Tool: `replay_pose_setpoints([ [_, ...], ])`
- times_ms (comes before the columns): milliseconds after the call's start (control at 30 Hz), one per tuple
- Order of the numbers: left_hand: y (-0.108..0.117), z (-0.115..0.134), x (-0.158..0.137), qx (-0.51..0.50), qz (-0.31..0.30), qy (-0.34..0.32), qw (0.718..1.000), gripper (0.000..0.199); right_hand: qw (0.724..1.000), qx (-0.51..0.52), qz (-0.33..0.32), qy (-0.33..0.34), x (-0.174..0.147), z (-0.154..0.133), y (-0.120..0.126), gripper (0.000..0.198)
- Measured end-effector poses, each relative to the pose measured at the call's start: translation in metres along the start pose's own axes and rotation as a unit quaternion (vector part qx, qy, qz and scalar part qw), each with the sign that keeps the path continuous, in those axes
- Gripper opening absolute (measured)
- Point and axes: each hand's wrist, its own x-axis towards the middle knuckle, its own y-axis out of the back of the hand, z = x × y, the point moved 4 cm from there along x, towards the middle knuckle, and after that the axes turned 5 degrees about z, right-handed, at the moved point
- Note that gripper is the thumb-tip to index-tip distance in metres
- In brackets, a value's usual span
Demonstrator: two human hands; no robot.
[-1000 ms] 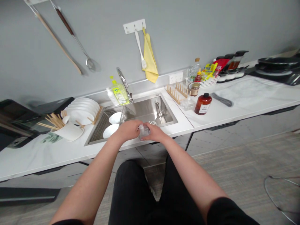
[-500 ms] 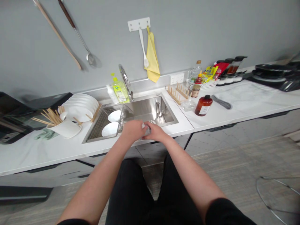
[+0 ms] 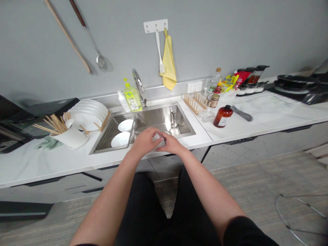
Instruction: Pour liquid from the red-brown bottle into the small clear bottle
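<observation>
One small clear container (image 3: pixel 157 137), partly hidden, held near frame centre in the grip of left hand (image 3: pixel 145 140) and right hand (image 3: pixel 171 144), black-capped amber bottle (image 3: pixel 220 115) seen right of centre.

No word, brand or number can be read for certain. Left of centre, the soap bottle (image 3: pixel 136 99) bears a pale label (image 3: pixel 132 100) with a small round mark (its print is too small to make out). Right of centre, the brown bottle (image 3: pixel 222 116) has a white label (image 3: pixel 224 121) with faint dark lines. Toward the upper right, the yellow packet (image 3: pixel 230 82) carries dark lettering, and the red pouch (image 3: pixel 242 78) paler marks, all illegible.
</observation>
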Motion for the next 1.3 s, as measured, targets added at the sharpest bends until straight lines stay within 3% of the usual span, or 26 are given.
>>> replay_pose_setpoints([
  [67,-0.004,0.006,0.000,0.008,-0.021,-0.023,0.999,0.024,1.000,0.001,0.003,0.005,0.000,0.001,-0.001,0.089],
  [167,-0.007,0.013,0.000,-0.011,-0.060,-0.097,0.993,0.051,1.000,-0.006,0.012,0.002,0.001,0.004,-0.002,0.086],
  [233,-0.005,0.014,0.000,-0.010,-0.047,-0.122,0.991,0.058,1.000,-0.004,0.010,0.000,0.002,0.005,-0.002,0.085],
  [367,-0.002,0.009,0.000,0.035,0.008,-0.066,0.997,0.037,1.000,0.004,0.007,0.007,0.001,0.004,-0.002,0.091],
  [467,-0.007,0.007,-0.002,0.036,-0.019,-0.042,0.998,0.030,1.000,-0.007,0.011,0.005,0.001,0.002,-0.002,0.088],
  [600,-0.010,0.012,-0.005,0.018,-0.032,-0.099,0.994,0.066,1.000,-0.010,0.015,0.000,0.002,0.003,-0.002,0.083],
  [867,-0.015,0.005,-0.007,0.016,0.053,0.055,0.997,0.048,1.000,-0.018,0.006,-0.005,0.000,0.002,-0.001,0.090],
  [1067,-0.034,-0.004,-0.015,-0.168,0.093,0.029,0.981,0.081,1.000,-0.019,0.003,-0.011,0.000,-0.001,0.000,0.078],
  [1200,-0.048,-0.009,-0.022,-0.178,0.121,0.085,0.973,0.082,1.000,0.003,0.004,0.006,-0.001,0.000,-0.001,0.070],
  [1300,-0.056,-0.016,-0.030,-0.188,0.139,0.123,0.964,0.066,1.000,0.007,0.009,0.011,0.000,-0.001,-0.001,0.077],
])
